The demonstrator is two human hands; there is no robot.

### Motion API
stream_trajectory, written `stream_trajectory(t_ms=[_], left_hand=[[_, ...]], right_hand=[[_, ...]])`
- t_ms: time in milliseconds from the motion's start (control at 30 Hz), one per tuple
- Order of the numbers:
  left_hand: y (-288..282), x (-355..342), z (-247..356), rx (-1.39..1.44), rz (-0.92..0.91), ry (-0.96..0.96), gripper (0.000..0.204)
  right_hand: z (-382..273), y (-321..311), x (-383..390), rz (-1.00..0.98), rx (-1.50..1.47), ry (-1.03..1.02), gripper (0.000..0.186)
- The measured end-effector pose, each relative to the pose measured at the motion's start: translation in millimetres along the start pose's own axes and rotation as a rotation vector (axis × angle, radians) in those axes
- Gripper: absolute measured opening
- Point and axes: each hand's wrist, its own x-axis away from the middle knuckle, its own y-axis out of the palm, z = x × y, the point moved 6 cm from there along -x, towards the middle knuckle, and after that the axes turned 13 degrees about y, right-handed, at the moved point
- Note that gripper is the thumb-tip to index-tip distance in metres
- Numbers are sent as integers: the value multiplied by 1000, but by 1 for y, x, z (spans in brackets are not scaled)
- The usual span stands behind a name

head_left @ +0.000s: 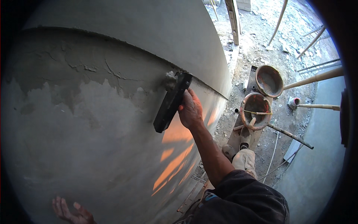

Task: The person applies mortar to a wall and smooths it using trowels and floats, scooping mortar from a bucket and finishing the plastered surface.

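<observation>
My right hand grips a black plastering float and holds it up at the wall, tilted, its upper end near a raised plaster edge. A lump of wet grey mortar shows at the float's upper left side. The grey wall carries a darker, cracked band of damp plaster below that edge, with a smooth plaster layer above it. At the lower left, my left hand is near the wall with its fingers spread and nothing in them; whether it touches the wall I cannot tell.
My feet stand on a narrow plank to the right. Two round buckets, one farther and one nearer, sit on it. Wooden poles cross the rubble-strewn ground. A small container lies beside another pole.
</observation>
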Motion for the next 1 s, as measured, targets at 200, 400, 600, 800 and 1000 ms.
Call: stream_trajectory(t_ms=[200,400,600,800,1000], left_hand=[[44,5,5,-172,37,107,34],[42,2,4,-176,51,76,33],[40,-4,7,-197,47,88,37],[41,-3,5,-196,75,85,39],[42,-8,8,-196,68,91,40]], right_hand=[[-5,7,3,339,606,-184,44],[-10,26,9,486,820,-243,49],[-19,40,9,463,914,-222,50],[-23,44,7,411,858,-215,48],[-27,52,7,388,865,-202,48]])
